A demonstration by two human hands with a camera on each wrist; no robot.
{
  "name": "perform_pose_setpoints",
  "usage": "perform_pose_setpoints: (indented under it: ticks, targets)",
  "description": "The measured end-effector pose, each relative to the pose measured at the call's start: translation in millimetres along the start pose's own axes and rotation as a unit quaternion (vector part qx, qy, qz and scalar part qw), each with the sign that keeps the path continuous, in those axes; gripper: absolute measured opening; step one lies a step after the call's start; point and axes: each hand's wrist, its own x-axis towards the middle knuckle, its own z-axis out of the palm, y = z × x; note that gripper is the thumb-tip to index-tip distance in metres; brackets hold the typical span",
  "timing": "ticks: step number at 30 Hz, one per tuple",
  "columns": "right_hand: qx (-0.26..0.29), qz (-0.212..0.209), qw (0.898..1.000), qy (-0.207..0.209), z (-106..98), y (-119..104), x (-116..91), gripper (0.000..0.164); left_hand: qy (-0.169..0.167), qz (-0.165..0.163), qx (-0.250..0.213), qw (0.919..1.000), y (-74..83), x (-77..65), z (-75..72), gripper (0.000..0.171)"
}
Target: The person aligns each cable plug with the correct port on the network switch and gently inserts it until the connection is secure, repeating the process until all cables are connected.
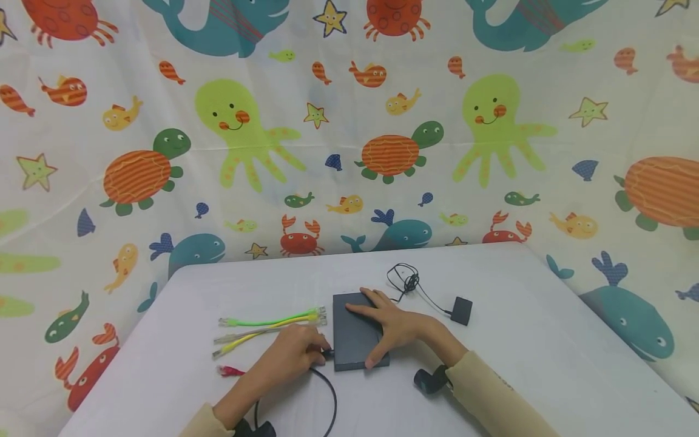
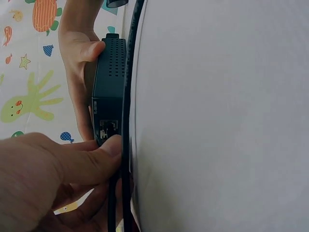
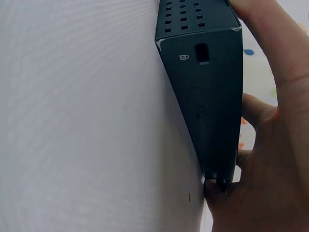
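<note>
A dark, flat network switch (image 1: 352, 343) lies at the middle of the table. My right hand (image 1: 395, 321) spans it from the right, fingers over its top and thumb at the near edge; the right wrist view shows a side of the switch (image 3: 207, 96) with a lock slot. At the left side, my left hand (image 1: 295, 352) pinches the black plug (image 1: 327, 353) of a black cable (image 1: 334, 391) close against the switch. In the left wrist view, a port (image 2: 108, 128) shows just beyond the left thumb, which partly covers the plug.
Green (image 1: 256, 322), yellow (image 1: 235, 347) and grey network cables lie left of the switch, beside a red cable end (image 1: 230, 371). At the right is a black power adapter (image 1: 461, 310) with its bundled thin cord (image 1: 411, 282). A patterned curtain (image 1: 338, 230) hangs behind the table.
</note>
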Motion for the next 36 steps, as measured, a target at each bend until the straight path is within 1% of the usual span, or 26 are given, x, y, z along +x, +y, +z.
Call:
perform_pose_setpoints:
  ticks: [6, 12, 19, 24, 29, 33, 36]
  targets:
    - [-0.002, 0.002, 1.0, -0.002, 1.0, 1.5, 1.1, 0.108, -0.002, 0.001, -0.01, 0.9999, -1.5, 0.2, 1.8, 0.016]
    - [0.0, 0.005, 1.0, -0.006, 0.7, 0.9, 0.4, 0.108, 0.01, 0.012, -0.01, 0.9998, -1.0, 0.4, 3.6, 0.017]
    - [-0.007, 0.006, 1.0, -0.01, -1.3, 0.1, 0.9, 0.109, 0.012, 0.009, -0.018, 0.9997, -0.2, 0.4, 3.5, 0.017]
    - [-0.011, 0.008, 1.0, -0.014, -2.7, -0.2, 0.1, 0.109, 0.012, 0.015, -0.013, 0.9997, -0.6, 1.9, 5.2, 0.017]
    - [-0.009, 0.013, 1.0, -0.017, 0.1, 2.4, 0.8, 0.108, 0.01, 0.018, -0.012, 0.9997, 0.4, 1.9, 5.9, 0.017]
    - [-0.009, 0.019, 1.0, -0.018, 0.1, -0.2, 1.4, 0.109, 0.008, 0.014, -0.001, 0.9999, 1.8, 0.8, 5.5, 0.018]
    - [-0.009, 0.018, 1.0, -0.018, -1.5, -3.0, 2.0, 0.109, 0.006, 0.008, -0.001, 1.0, 1.6, 0.5, 4.4, 0.018]
